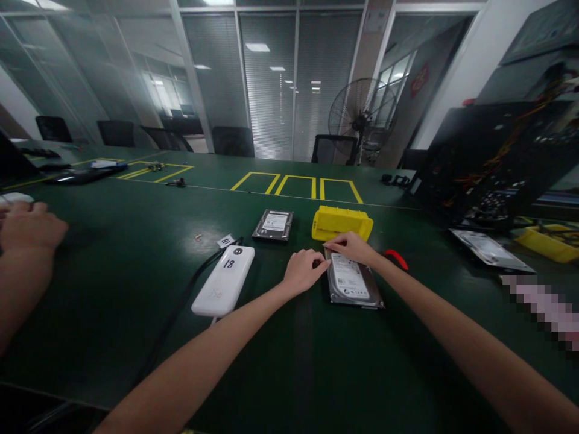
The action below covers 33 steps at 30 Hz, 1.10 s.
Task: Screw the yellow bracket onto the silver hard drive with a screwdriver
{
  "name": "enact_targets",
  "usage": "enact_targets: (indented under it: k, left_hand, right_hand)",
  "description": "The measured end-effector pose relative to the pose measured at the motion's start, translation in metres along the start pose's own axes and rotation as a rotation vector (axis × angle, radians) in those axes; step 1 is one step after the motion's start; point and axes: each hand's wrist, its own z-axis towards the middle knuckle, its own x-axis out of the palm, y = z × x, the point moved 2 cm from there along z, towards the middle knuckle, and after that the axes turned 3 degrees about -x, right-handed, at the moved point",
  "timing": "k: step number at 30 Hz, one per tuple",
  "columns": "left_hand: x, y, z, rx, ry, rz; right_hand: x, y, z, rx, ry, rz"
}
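On the green table (262, 374), the person's left hand (302, 270) is touching a hard drive's (351, 282) left edge, while the right hand (353, 247) is curling over its far end. A yellow bin (342, 220) is sitting just behind. Another drive (273, 225) is lying farther left, near a white power bank (225, 282). Far left, a co-worker's hand (32, 227) is resting by something white.

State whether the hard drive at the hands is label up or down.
Label up: the hard drive shows its white label, with the right hand over its far end, the left hand at its left edge.
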Motion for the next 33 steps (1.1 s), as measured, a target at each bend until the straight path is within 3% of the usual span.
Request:
enact_targets:
  k: [11,33]
  left_hand:
    - [0.000,-0.001,-0.001,0.013,-0.011,0.027]
    - [0.001,0.001,-0.001,0.012,-0.007,-0.005]
  right_hand:
    - [-0.002,0.002,0.001,-0.008,0.028,0.002]
    - [0.004,0.009,-0.010,-0.032,-0.098,0.012]
